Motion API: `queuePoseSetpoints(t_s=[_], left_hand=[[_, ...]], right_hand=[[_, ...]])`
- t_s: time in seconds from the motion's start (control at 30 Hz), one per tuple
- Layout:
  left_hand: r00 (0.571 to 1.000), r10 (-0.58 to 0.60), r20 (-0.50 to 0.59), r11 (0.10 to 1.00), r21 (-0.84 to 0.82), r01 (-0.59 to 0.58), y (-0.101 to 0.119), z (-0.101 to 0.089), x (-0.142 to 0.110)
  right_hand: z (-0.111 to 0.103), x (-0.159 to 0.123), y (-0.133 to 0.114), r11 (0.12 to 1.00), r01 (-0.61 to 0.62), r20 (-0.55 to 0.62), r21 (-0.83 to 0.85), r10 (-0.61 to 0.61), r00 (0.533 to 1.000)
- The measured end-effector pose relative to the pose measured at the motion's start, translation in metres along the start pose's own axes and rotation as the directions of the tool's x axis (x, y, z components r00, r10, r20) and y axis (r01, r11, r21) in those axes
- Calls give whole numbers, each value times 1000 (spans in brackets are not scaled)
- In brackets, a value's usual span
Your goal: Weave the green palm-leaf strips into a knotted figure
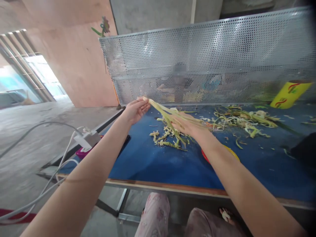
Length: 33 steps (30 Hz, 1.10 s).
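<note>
So I've got my left hand (137, 110) up over the far left part of the long blue-topped table (158, 168), fingers pinched shut on the pale end of a long, thin green-and-white vegetable stalk (159, 109). From there the stalk slants down to the right, its loose green leaves trailing across my right hand (184, 125). That hand is palm down, pretty much among the leaves, but they cover its fingers, so I can't tell whether it's gripping anything or just touching.

Just below the stalk there's a messy little pile of pale green peelings (169, 140) on the blue top. A bigger, stringy heap of green and whitish trimmings (249, 120) is spread out to the right of my right hand, and past that a bright yellow cylinder with red markings (290, 94) leans near the silver perforated metal panel (153, 56) along the back edge. Something round, red and yellow (231, 152) pokes out on both sides of my right forearm; looks like a dish, but my arm's over most of it.

Over on the left, a white plug block with cables (88, 140) sits by a purple item (82, 152) at the table's edge. Through the panel's holes I can see a blurry person (179, 89).
</note>
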State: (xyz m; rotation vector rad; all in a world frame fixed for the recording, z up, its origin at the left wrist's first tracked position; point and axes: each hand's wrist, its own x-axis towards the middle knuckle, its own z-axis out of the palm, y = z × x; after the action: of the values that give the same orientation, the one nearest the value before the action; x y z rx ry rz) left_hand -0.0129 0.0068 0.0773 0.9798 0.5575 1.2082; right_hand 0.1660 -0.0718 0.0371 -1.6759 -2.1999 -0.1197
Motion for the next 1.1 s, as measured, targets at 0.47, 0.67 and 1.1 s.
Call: queuePoseSetpoints(t_s=[0.47,0.67,1.1], left_hand=[[998,15,68,998,-66,-11,-7,8,17],[982,87,168,994,-78,-75,3,32,34],[996,73,45,993,-96,-68,4,21,43]], right_hand=[[20,-20,14,993,-24,29,116,21,999],[26,-23,5,996,-3,78,92,-4,997],[15,-52,-66,761,390,170,519,-539,825]])
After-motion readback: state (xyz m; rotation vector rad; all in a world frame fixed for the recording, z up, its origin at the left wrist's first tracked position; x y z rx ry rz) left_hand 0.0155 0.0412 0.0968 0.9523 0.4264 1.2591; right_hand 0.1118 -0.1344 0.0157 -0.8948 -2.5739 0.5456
